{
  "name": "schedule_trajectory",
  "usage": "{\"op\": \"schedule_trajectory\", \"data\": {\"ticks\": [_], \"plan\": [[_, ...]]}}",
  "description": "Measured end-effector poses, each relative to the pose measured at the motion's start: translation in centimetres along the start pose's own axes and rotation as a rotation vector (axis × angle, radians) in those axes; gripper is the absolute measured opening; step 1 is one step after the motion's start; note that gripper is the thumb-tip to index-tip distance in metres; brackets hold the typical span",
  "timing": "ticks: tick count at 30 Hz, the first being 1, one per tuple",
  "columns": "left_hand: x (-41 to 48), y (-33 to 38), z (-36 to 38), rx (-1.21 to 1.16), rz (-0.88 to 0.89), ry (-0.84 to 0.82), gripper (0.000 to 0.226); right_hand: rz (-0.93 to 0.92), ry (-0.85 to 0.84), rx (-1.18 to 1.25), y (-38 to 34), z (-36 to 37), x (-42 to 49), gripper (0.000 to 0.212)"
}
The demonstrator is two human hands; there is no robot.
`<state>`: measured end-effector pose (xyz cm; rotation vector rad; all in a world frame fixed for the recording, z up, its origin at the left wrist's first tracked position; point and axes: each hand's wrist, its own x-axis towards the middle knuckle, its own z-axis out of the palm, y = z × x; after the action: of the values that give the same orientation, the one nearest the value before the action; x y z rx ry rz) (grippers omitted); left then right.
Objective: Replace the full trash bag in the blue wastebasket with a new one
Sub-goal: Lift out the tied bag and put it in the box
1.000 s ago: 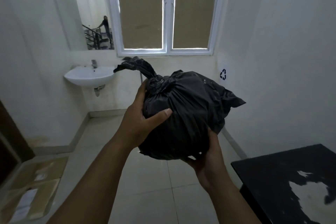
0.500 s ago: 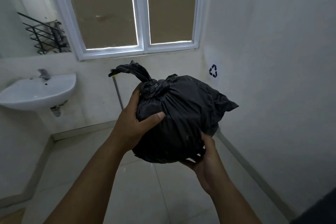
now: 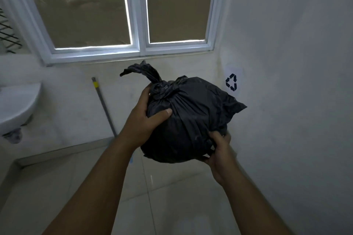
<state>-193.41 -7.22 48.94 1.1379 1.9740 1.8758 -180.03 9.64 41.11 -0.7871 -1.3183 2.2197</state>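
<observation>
A full black trash bag (image 3: 191, 118), knotted at the top with a twisted tail sticking up to the left, hangs in the air in front of me. My left hand (image 3: 145, 120) grips its left side just below the knot, thumb across the front. My right hand (image 3: 219, 149) cups the bag from below on the right. The blue wastebasket is not in view.
A white window (image 3: 141, 49) fills the far wall. A white sink (image 3: 17, 105) juts out at the left edge. A grey mop handle (image 3: 104, 105) leans on the wall under the window. A recycling symbol (image 3: 231, 82) marks the right wall. Pale floor tiles (image 3: 162, 196) lie below.
I have moved closer to the window corner and turned right: the sink slid to the left edge and the black table left the view. Both hands keep the same hold on the bag.
</observation>
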Motion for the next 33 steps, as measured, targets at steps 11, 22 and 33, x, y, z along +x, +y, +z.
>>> {"op": "schedule_trajectory", "data": {"ticks": [11, 22, 33], "plan": [[27.4, -11.3, -1.7, 0.090, -0.066, -0.299, 0.080, -0.039, 0.158, 0.022, -4.1, 3.7, 23.6, 0.053], [50.4, -25.8, 9.5, 0.181, -0.181, -0.443, 0.072, 0.050, 0.217, -0.079, -5.4, -5.6, 49.7, 0.066], [66.5, -49.3, 19.5, 0.412, -0.244, -0.521, 0.072, 0.379, 0.351, -0.259, 3.7, -14.0, 73.7, 0.077]]}}
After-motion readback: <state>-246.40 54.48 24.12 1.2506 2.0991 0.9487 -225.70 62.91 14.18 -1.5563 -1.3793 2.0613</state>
